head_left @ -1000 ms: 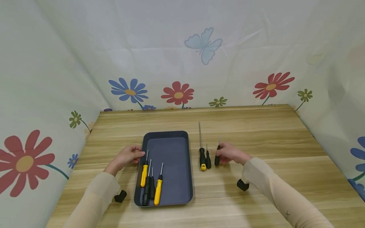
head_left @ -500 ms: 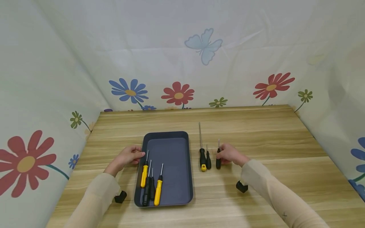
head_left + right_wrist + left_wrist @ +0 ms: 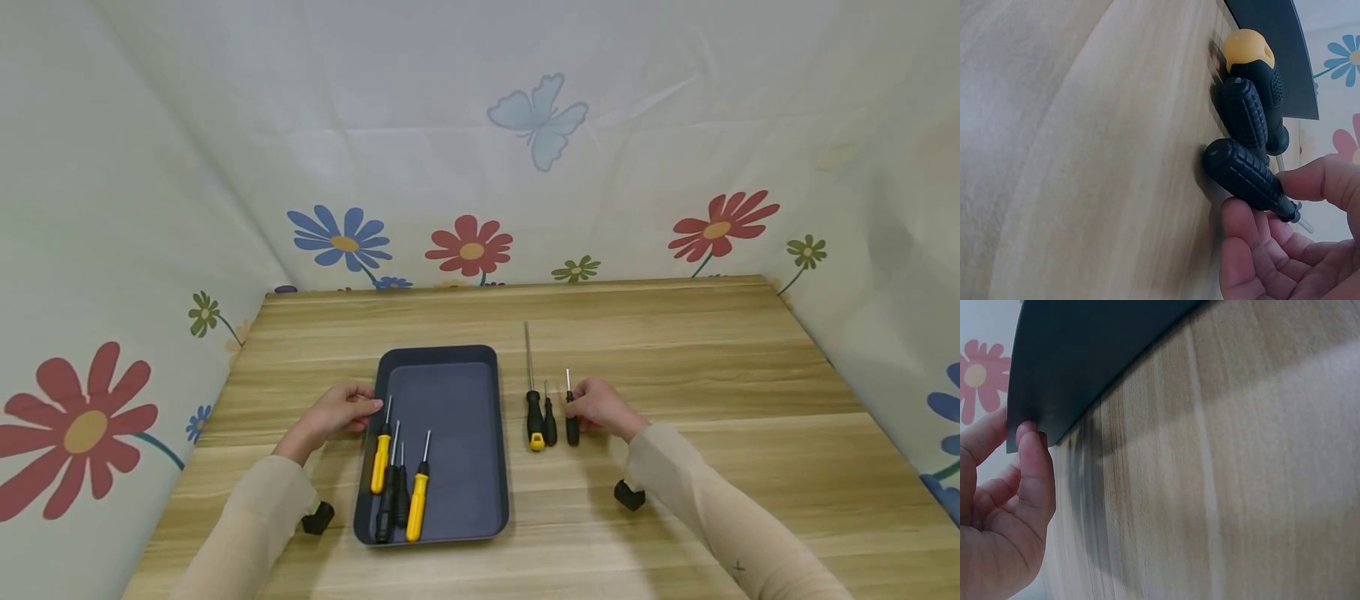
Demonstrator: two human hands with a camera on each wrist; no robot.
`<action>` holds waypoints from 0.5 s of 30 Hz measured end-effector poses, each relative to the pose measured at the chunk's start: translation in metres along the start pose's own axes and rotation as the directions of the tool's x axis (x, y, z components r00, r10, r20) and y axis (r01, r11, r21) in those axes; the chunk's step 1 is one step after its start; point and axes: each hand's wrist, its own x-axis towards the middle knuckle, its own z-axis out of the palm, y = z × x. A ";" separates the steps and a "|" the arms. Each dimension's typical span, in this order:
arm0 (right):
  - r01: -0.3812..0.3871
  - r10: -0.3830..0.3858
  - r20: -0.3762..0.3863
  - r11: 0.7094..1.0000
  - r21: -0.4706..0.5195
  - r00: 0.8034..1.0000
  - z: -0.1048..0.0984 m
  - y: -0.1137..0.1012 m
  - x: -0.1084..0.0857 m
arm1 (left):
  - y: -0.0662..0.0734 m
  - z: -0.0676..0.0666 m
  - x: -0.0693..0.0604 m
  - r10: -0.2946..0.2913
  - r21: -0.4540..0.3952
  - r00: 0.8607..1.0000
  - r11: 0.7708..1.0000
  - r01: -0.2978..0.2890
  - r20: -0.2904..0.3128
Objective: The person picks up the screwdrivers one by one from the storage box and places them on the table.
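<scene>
Swung leftward, black screwdriver [image 3: 573, 430] points lengthwise forward; right hand [image 3: 602, 405] pinches it, left hand [image 3: 341, 411] the tray [image 3: 465, 454].

Held screwdriver [image 3: 572, 430] shifted leftward.
Right hand [image 3: 602, 407] has moved it nearer the small black screwdriver [image 3: 550, 427]; its shaft [image 3: 568, 381], earlier angled right, now leans slightly left.

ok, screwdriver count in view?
7. In the tray: left yellow one, longer black one, shorter black one, right yellow one. On the table: yellow-ended one, small black one. In the right hand: seventh one.
</scene>
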 end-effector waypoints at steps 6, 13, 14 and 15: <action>-0.019 0.019 -0.019 1.000 -0.008 1.000 0.003 0.000 0.001 | 0.001 0.000 0.000 -0.008 -0.003 1.000 1.000 0.008 -0.005; -0.052 0.052 -0.030 0.999 -0.004 0.998 0.005 -0.001 0.002 | 0.002 0.000 0.000 -0.015 0.001 1.000 1.000 0.015 0.000; -0.055 0.055 -0.028 0.998 -0.005 0.998 0.005 -0.001 0.002 | 0.002 0.000 0.000 -0.015 0.001 1.000 1.000 0.015 0.000; -0.064 0.063 -0.028 0.998 -0.001 0.998 0.005 -0.001 0.002 | 0.001 0.000 0.000 -0.009 0.000 1.000 1.000 0.009 0.004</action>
